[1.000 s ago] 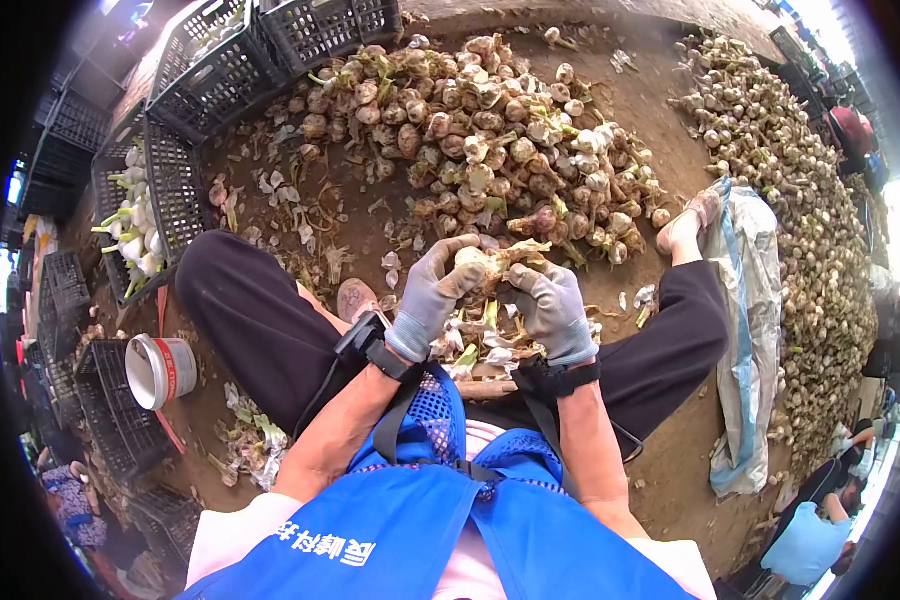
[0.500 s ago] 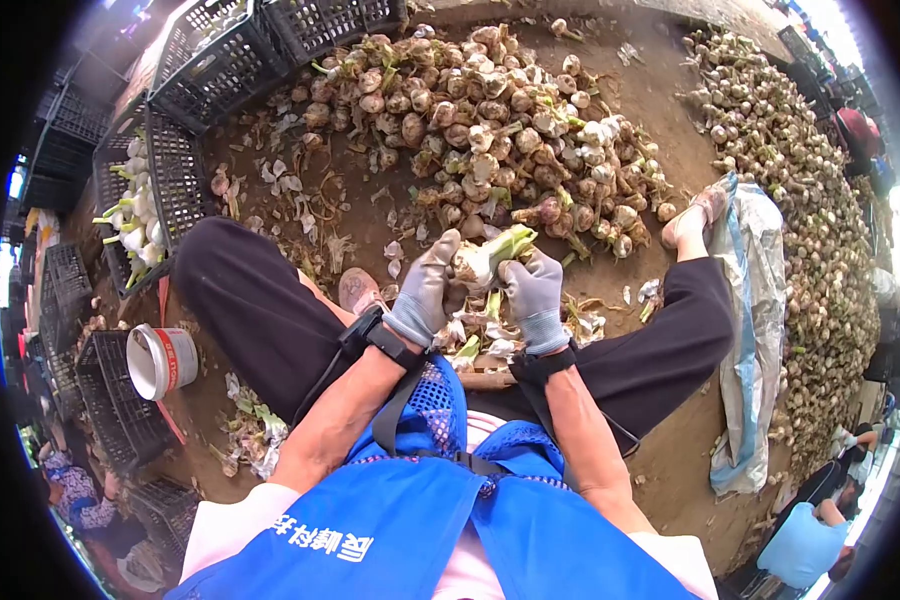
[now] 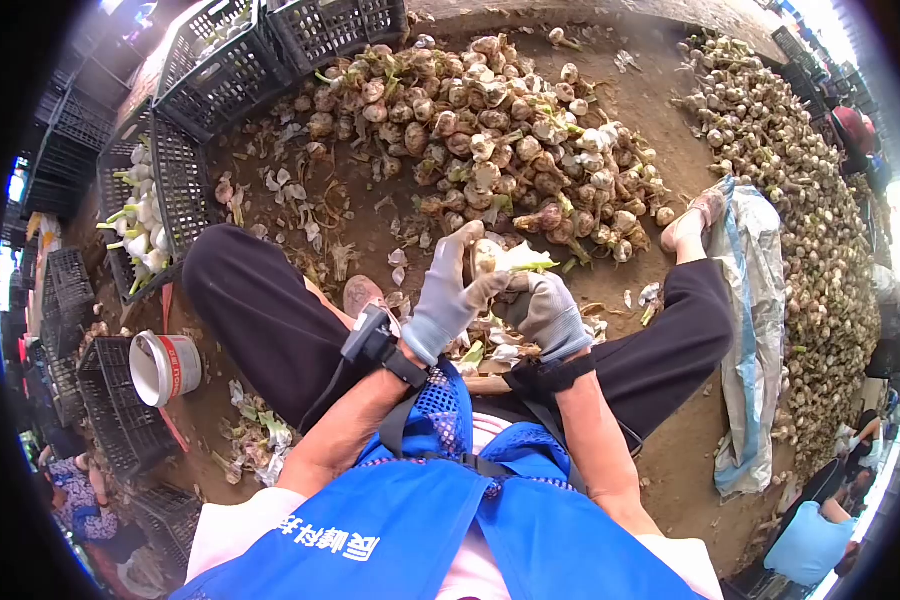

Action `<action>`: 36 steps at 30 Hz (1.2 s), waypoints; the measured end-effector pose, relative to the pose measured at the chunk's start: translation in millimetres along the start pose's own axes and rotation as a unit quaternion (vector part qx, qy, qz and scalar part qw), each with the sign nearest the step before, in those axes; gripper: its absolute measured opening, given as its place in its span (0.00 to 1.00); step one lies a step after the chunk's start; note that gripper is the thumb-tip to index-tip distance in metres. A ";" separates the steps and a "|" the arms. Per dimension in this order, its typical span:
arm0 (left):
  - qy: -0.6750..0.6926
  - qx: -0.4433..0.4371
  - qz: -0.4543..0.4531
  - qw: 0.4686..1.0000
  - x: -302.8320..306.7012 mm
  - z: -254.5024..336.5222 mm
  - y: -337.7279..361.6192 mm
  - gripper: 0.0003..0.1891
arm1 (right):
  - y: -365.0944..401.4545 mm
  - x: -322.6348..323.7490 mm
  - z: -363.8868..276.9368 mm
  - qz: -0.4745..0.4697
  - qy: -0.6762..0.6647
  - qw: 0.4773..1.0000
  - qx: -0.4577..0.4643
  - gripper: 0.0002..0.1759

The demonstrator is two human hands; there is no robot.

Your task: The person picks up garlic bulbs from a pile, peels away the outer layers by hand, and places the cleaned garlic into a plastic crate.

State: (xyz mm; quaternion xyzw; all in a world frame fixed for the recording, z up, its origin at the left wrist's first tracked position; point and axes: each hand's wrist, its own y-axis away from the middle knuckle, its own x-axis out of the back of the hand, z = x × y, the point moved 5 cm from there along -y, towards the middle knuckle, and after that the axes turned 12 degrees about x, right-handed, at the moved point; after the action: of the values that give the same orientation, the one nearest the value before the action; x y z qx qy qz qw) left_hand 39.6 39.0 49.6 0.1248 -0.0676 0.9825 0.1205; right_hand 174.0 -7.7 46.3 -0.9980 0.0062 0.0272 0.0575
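Over my lap, a garlic bulb with a pale green stem pointing right is gripped by my left hand, in a grey glove. The glove's fingers wrap the bulb's left side, with the thumb below it. Close against the stem's underside, my gloved right hand has its fingers curled in. What lies inside those fingers is hidden. Peeled skins and leaf scraps lie on the ground below both hands.
A large heap of untrimmed garlic lies ahead. Left stand black crates, one with cleaned garlic, and a white bucket. To the right are a woven sack and a long garlic pile. Other people sit at both edges.
My left hand has opened its grip somewhat and turned around the bulb. My right hand has shifted down and right, curling under the stem. The bulb now shows more of its pale side.
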 end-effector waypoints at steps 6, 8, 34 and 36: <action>0.373 0.335 -0.135 0.855 1.8 -27.2 7.9 0.25 | 1.1 9.9 11.1 -0.011 -0.025 0.996 -0.086 0.09; 0.449 0.411 -0.159 0.777 -5.7 -33.0 6.0 0.26 | -0.7 12.3 6.4 -0.061 0.062 0.996 -0.003 0.09; 0.462 0.283 -0.060 0.839 1.6 -55.3 -1.7 0.19 | -9.8 13.8 14.3 -0.015 0.322 0.947 0.005 0.25; 0.399 0.239 -0.069 0.883 -0.7 -44.3 -7.1 0.20 | -10.4 -9.7 11.5 -0.065 0.313 0.946 0.048 0.22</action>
State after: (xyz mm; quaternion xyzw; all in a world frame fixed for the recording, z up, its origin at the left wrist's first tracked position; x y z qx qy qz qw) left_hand 31.9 52.9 7.7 -0.2485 0.2317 0.9248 0.1710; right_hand 163.9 4.1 36.6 -0.9506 -0.0397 -0.2904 0.1021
